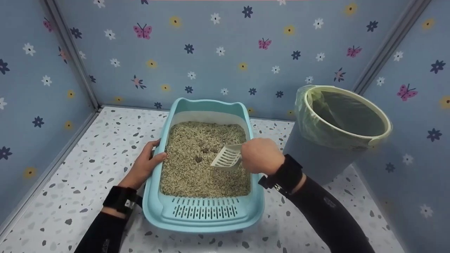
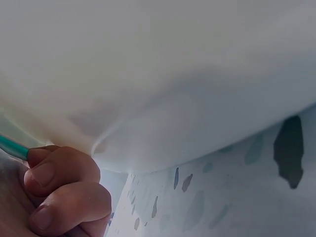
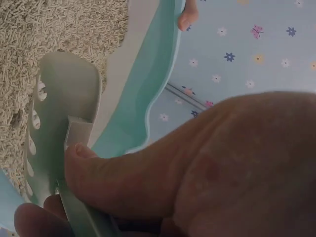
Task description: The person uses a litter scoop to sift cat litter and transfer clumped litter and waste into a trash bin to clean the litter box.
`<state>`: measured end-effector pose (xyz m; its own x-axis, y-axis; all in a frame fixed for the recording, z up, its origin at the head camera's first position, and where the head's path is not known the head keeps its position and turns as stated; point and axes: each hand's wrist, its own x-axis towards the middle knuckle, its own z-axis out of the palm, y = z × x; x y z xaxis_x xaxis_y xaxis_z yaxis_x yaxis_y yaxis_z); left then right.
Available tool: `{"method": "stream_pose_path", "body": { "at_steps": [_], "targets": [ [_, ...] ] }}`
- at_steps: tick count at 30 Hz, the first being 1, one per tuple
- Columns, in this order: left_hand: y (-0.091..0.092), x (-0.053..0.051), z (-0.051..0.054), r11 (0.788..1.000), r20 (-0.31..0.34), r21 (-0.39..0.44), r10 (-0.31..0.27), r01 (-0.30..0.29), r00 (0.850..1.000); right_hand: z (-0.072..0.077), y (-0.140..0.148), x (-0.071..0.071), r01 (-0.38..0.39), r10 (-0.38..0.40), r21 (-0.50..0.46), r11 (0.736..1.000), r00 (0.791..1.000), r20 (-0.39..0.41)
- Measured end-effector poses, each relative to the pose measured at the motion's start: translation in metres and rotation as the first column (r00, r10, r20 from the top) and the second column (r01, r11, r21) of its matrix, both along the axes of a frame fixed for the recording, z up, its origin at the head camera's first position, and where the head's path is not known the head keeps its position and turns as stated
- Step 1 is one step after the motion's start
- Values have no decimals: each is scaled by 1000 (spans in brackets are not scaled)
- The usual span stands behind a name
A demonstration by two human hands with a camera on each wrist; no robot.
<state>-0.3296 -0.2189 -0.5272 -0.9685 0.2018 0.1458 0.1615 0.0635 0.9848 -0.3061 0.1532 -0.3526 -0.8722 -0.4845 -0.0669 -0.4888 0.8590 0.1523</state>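
Litter box (image 1: pixel 204 225), light blue, on speckled floor (image 1: pixel 95 175), long side running away from the person; take it as landmark. Pale litter pellets (image 1: pixel 190 179) fill its inside; slotted panel (image 1: pixel 205 211) at its near end. Left hand (image 1: pixel 142 165) grips the box's left rim, thumb on top, fingers curled round the edge — left wrist view shows those fingers bent against the rim from below. Right hand (image 1: pixel 262 156) is closed round the handle of a pale slotted scoop (image 1: pixel 226 157), over the right half of the box; thumb pressed along the handle's neck in the right wrist view. Scoop blade tilted, pointing toward the box's middle; can't tell if it touches pellets. Dark clumps (image 1: pixel 199 159) sit on the litter at mid-box, just left of the blade.

Waste bin (image 1: pixel 316 158) stands right of the box, beyond the right hand — thin yellowish liner (image 1: pixel 306 130) folded over its rim. Behind the box, blue wall (image 1: pixel 218 38) with flowers and butterflies. Black sleeves (image 1: pixel 334 218) and black wrist straps (image 1: pixel 288 172) on both arms.
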Motion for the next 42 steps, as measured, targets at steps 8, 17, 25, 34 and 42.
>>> {"method": "stream_pose_path", "body": {
  "at_steps": [8, 17, 25, 34, 42],
  "targets": [
    [-1, 1, -1, 1000, 2, 1, -4, 4, 1000, -1, -9, -4, -5, 2, 51, 999, 997, 77],
    [-1, 2, 1, 1000, -3, -20, 3, -3, 1000, -8, -19, -7, 45, -55, 106, 993, 994, 95],
    [0, 4, 2, 1000, -6, -9, 14, -14, 1000, -16, -37, -16, 51, -68, 150, 987, 992, 109],
    [4, 2, 2, 1000, -10, 12, 18, -18, 1000, -31, -46, -36, 48, -68, 118, 992, 983, 170],
    [3, 3, 2, 1000, 0, 14, 18, -18, 1000, -46, -51, -48, 36, -47, 49, 998, 968, 248]
  ]
}}
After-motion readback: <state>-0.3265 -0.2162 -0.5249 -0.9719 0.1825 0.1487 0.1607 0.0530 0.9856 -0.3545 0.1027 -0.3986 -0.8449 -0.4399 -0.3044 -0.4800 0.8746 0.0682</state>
